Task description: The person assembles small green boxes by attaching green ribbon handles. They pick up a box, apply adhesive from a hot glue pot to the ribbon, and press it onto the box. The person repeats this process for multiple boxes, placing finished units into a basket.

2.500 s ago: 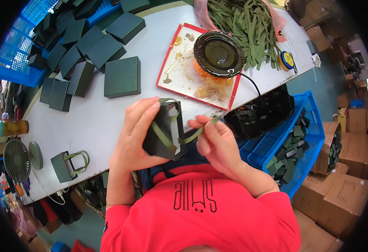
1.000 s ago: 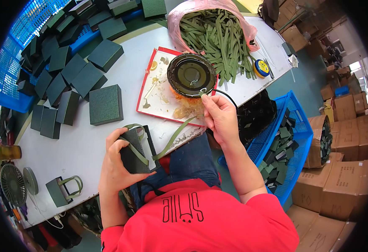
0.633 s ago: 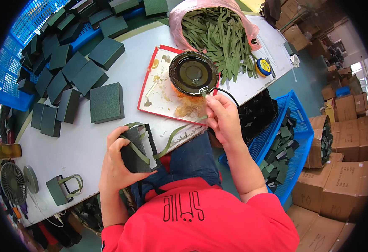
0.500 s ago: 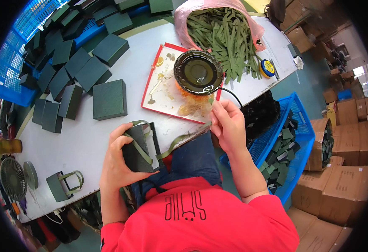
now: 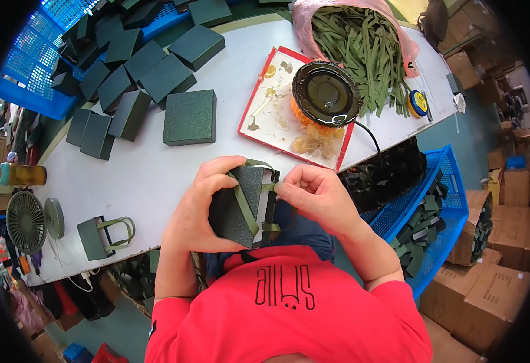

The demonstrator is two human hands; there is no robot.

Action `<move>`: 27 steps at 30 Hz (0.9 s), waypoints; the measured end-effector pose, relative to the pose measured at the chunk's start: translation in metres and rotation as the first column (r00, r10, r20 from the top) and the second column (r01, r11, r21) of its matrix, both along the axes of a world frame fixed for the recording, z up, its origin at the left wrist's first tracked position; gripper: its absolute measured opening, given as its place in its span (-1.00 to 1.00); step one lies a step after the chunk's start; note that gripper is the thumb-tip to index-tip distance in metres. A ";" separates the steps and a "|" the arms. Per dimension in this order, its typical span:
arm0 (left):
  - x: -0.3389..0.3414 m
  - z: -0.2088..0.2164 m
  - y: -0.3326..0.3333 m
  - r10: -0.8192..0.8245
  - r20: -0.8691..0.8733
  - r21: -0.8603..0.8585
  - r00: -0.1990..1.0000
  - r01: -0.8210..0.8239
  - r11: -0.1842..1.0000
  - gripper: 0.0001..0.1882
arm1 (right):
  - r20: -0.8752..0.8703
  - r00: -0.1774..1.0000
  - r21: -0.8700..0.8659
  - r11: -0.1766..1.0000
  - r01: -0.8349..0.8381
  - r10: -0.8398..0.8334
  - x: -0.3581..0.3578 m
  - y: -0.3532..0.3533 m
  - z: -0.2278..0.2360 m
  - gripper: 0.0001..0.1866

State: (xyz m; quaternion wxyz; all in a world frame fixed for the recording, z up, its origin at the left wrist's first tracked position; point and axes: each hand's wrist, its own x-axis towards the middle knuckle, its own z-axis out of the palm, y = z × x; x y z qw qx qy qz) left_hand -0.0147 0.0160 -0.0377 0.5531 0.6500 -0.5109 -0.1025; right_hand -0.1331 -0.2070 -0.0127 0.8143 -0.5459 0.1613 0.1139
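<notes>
My left hand grips a dark green textured box from its left side, held over the table's near edge. An olive ribbon strip runs across the box face and loops over its top. My right hand pinches the ribbon's end against the box's right edge. Behind the hands, a round black glue pot stands on a red-rimmed white tray smeared with yellow glue.
Many dark green boxes lie on the white table at left and in a blue crate. A pink bag of green ribbon strips, a tape measure, a finished box with handle, a small fan, blue crates at right.
My right hand came back from the glue pot with the ribbon end and now presses it onto the box. The left hand has kept hold of the box and raised it slightly.
</notes>
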 end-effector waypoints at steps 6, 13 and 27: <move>0.000 0.003 -0.001 -0.011 0.021 0.004 1.000 0.011 1.000 -0.05 | 0.000 1.000 -0.038 0.999 -0.015 0.015 0.004 0.001 0.000 -0.82; 0.000 0.007 -0.001 -0.010 0.088 0.063 0.996 0.004 0.998 -0.09 | 0.012 0.999 -0.228 0.973 -0.043 0.047 0.006 0.003 -0.006 -0.79; 0.004 -0.002 0.006 0.050 -0.029 0.079 0.998 -0.048 0.996 -0.04 | 0.076 0.991 -0.202 0.972 0.120 -0.106 0.007 -0.006 -0.012 -0.73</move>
